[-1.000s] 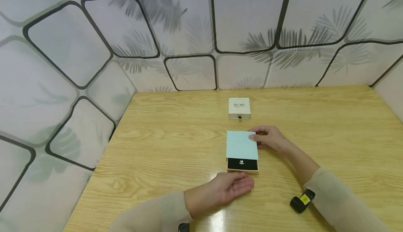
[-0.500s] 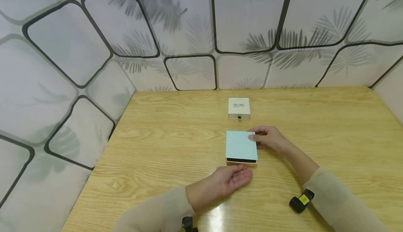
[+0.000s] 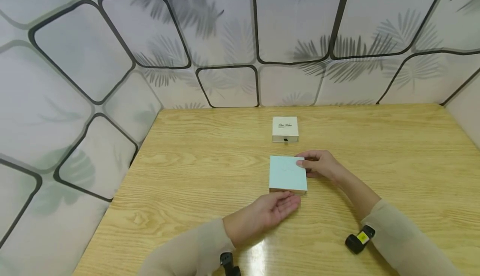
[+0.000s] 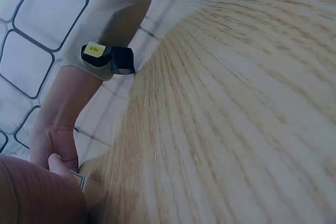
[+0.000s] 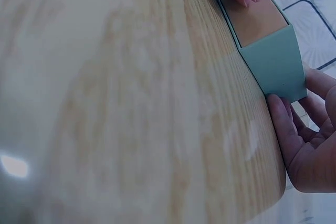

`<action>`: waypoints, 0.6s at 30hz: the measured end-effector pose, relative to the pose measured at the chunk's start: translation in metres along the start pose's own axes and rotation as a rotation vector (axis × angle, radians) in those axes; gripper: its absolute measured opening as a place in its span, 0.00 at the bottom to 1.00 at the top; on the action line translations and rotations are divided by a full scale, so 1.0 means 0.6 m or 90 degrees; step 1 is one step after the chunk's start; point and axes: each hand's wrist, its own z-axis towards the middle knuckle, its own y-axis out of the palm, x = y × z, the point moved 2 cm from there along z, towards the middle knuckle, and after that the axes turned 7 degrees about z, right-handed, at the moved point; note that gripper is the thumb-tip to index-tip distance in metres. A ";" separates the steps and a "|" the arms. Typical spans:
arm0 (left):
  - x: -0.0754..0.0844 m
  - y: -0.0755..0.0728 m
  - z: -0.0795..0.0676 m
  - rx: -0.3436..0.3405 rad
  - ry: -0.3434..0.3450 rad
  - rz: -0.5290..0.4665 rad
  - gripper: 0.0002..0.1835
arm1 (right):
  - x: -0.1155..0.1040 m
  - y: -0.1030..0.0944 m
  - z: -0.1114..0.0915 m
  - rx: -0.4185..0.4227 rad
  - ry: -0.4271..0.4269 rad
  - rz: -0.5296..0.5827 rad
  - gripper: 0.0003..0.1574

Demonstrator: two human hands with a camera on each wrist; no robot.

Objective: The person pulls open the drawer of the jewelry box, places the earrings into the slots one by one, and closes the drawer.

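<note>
A light-blue jewellery box (image 3: 288, 173) lies on the table, its drawer pushed in nearly flush. The tan drawer front (image 5: 258, 20) shows at the near end of the sleeve in the right wrist view. My right hand (image 3: 318, 163) grips the box's far right corner, with a finger on the top. In the right wrist view, that hand (image 5: 310, 135) has its fingers around the box's far end. My left hand (image 3: 271, 211) lies palm up at the near side, its fingers loosely extended against the drawer front. The jewellery inside is hidden.
Behind the blue box stands a small white box (image 3: 285, 129) with dark lettering and a black pull tab. The wooden table (image 3: 210, 155) meets a patterned wall (image 3: 225, 38) at the back and left.
The drawer, which showed a black insert with a small silver piece, has slid into the blue sleeve. My left hand has moved forward with it; my right hand has kept its hold.
</note>
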 end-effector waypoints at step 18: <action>0.007 -0.025 -0.039 -0.209 -0.097 0.365 0.23 | -0.006 -0.013 -0.002 -0.063 0.017 0.016 0.39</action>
